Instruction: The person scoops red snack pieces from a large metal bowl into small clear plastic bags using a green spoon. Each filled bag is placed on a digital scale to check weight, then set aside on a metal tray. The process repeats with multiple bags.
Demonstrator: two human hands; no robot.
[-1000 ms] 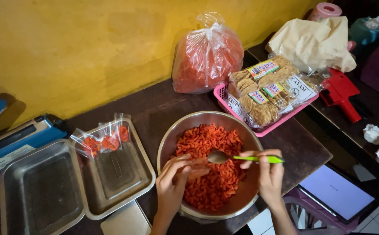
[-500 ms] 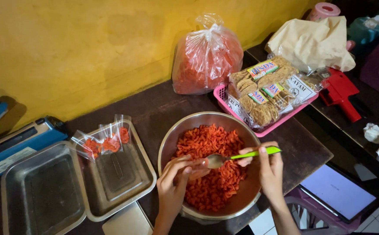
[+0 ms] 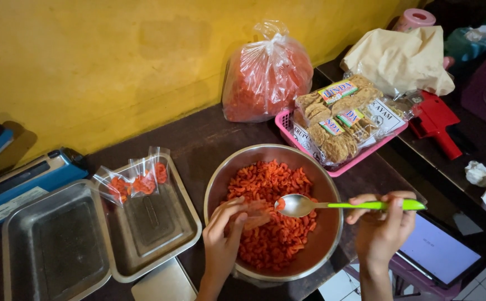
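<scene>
A round metal bowl (image 3: pixel 321 178) full of red-orange curly snacks (image 3: pixel 271 184) sits on the dark table in front of me. My right hand (image 3: pixel 382 228) grips the green handle of a metal spoon (image 3: pixel 301 205), whose bowl hovers over the snacks. My left hand (image 3: pixel 223 234) holds a small clear plastic bag (image 3: pixel 255 213) just left of the spoon's tip, over the bowl. Two small filled clear bags (image 3: pixel 134 181) lie on a metal tray (image 3: pixel 184 223) to the left.
A second, deeper metal tray (image 3: pixel 53 245) and a blue heat sealer (image 3: pixel 20 184) stand at far left. Behind the bowl are a big bag of red snacks (image 3: pixel 265 75), a pink basket (image 3: pixel 287 120) of packaged crackers, a red tool (image 3: pixel 435 120) and a tablet (image 3: pixel 441 251).
The spoon has lowered slightly and levelled beside the small bag. My left hand stays over the bowl with the bag.
</scene>
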